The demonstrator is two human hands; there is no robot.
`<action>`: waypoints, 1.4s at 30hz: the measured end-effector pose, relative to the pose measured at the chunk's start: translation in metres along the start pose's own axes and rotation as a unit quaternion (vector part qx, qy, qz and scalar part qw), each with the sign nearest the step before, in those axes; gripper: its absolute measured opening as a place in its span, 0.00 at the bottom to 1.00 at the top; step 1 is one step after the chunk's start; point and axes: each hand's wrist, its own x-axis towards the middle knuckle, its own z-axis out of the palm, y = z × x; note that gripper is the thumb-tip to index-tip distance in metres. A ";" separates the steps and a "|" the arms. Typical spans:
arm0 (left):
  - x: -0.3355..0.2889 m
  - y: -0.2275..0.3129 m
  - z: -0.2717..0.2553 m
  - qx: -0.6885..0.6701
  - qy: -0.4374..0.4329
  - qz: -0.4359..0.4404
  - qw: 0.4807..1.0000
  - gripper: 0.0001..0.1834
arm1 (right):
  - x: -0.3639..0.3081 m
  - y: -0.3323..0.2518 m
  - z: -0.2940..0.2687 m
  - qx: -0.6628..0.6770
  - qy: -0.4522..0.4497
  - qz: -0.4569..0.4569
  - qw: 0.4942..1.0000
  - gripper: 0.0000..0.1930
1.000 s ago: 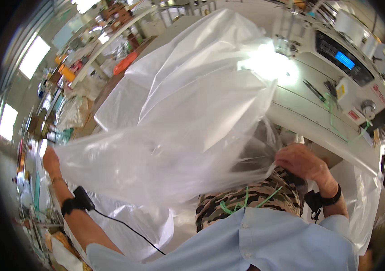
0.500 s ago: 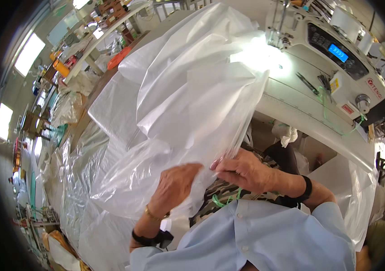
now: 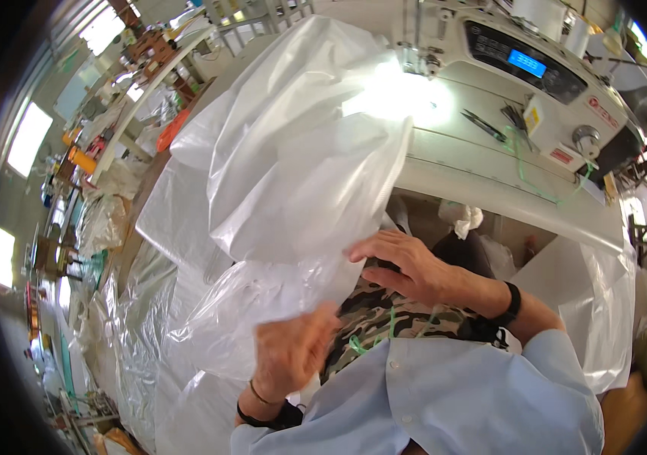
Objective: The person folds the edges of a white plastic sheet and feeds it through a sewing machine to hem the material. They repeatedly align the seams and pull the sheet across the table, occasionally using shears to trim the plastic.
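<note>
A large translucent white plastic sheet [image 3: 301, 174] drapes in folds from beneath the bright lamp of a sewing machine [image 3: 566, 98] down toward my lap. My right hand [image 3: 407, 265] is at the sheet's right lower edge, its fingers stretched out and the thumb apart, gripping nothing; its fingertips look close to the plastic, though contact is unclear. Lower and to the left, my left hand [image 3: 293, 349] is beside the sheet's near end. Motion smears its fingers, so whether they hold plastic cannot be made out.
Black thread snips [image 3: 484, 126] lie on the machine bed, with loose green thread [image 3: 524, 171] nearby. More clear plastic [image 3: 134, 303] spreads at the left. White sheeting [image 3: 593, 303] hangs at the right. A cluttered shelf [image 3: 149, 83] stands at the far left.
My right hand has opened from a pinch at the sheet's edge. My left hand has dropped lower, leaving a wider gap between the hands. The whole view has shifted, with the machine now further left.
</note>
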 end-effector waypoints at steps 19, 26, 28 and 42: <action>0.064 -0.142 0.003 0.078 0.131 -0.106 0.983 0.09 | 0.006 0.018 0.002 -0.385 -0.125 -0.177 0.897 0.08; 0.044 -0.112 0.011 -0.192 -0.068 -0.190 0.960 0.11 | -0.049 0.017 -0.033 -0.326 -0.004 -0.180 0.928 0.11; 0.050 -0.086 0.038 -0.112 -0.045 -0.139 0.983 0.14 | -0.051 0.019 -0.031 -0.318 -0.009 -0.166 0.933 0.11; -0.006 -0.043 0.039 -0.053 -0.019 0.029 0.998 0.01 | -0.062 0.040 -0.025 -0.265 -0.014 -0.104 0.958 0.14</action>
